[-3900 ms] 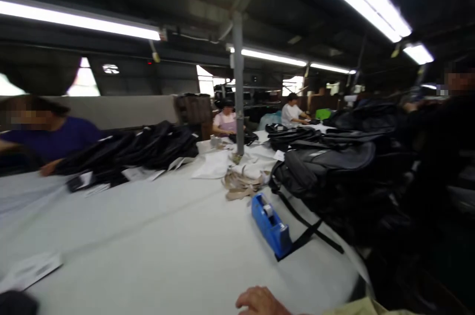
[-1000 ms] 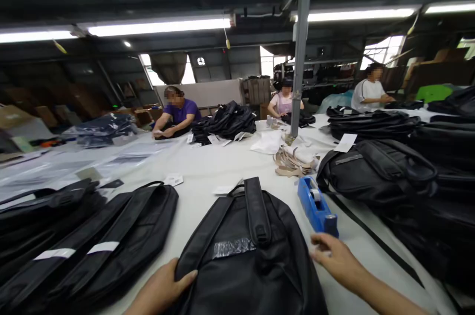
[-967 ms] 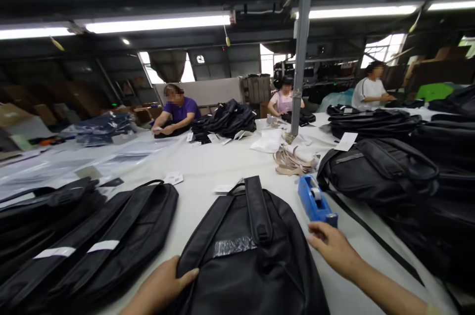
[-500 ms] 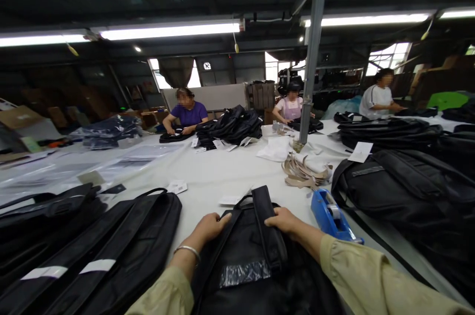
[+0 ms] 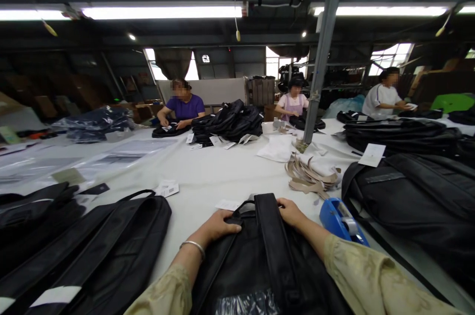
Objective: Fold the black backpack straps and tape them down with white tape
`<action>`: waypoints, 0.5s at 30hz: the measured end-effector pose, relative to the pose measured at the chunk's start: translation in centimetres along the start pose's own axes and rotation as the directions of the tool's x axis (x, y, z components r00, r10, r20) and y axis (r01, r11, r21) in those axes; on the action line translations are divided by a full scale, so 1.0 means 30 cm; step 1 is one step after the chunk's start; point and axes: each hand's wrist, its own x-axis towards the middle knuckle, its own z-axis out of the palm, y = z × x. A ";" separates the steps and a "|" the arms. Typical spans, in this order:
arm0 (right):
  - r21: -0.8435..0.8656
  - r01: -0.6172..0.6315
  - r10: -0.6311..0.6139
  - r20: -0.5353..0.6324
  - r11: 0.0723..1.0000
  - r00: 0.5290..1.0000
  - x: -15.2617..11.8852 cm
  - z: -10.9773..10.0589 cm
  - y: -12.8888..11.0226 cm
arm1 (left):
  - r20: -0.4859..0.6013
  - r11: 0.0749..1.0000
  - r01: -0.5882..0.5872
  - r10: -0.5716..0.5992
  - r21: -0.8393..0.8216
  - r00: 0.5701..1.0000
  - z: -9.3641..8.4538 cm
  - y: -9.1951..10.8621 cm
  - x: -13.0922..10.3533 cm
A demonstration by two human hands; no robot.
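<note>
A black backpack (image 5: 237, 260) lies on the white-covered table in front of me, its top handle pointing away and a wide strap (image 5: 272, 241) running down its front. Clear wrapping shows on its lower part. My left hand (image 5: 218, 224) grips the backpack's upper left edge, thumb on top, with a silver bangle on the wrist. On the other side, my right hand (image 5: 291, 212) holds the upper right edge beside the strap, its fingertips partly hidden behind it. A white tag (image 5: 227, 204) lies just beyond the handle.
Black backpacks (image 5: 122, 250) lie at left, and more (image 5: 415, 201) at right. A blue tape dispenser (image 5: 343, 222) stands by my right forearm, near beige strips (image 5: 311, 174). A metal post (image 5: 321, 58) rises beyond. Three people work across the table (image 5: 208, 169) beside a black pile (image 5: 232, 122).
The backpack has shifted slightly toward me. My right hand has moved from the strap to the bag's upper right edge. The strap now lies flatter, and the camera view has shifted.
</note>
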 end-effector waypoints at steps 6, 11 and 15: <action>-0.044 0.057 -0.053 0.089 0.997 0.995 -0.007 -0.002 -0.020 | -0.069 0.969 -0.220 0.229 0.108 0.971 -0.014 0.019 -0.036; 0.144 0.238 -0.264 0.205 0.961 0.943 -0.011 -0.042 -0.090 | -0.138 0.946 -0.254 0.284 0.201 0.949 -0.041 0.091 -0.073; 0.082 0.258 -0.271 0.336 0.963 0.902 -0.001 -0.053 -0.144 | -0.070 0.937 -0.317 0.330 0.146 0.941 -0.048 0.154 -0.097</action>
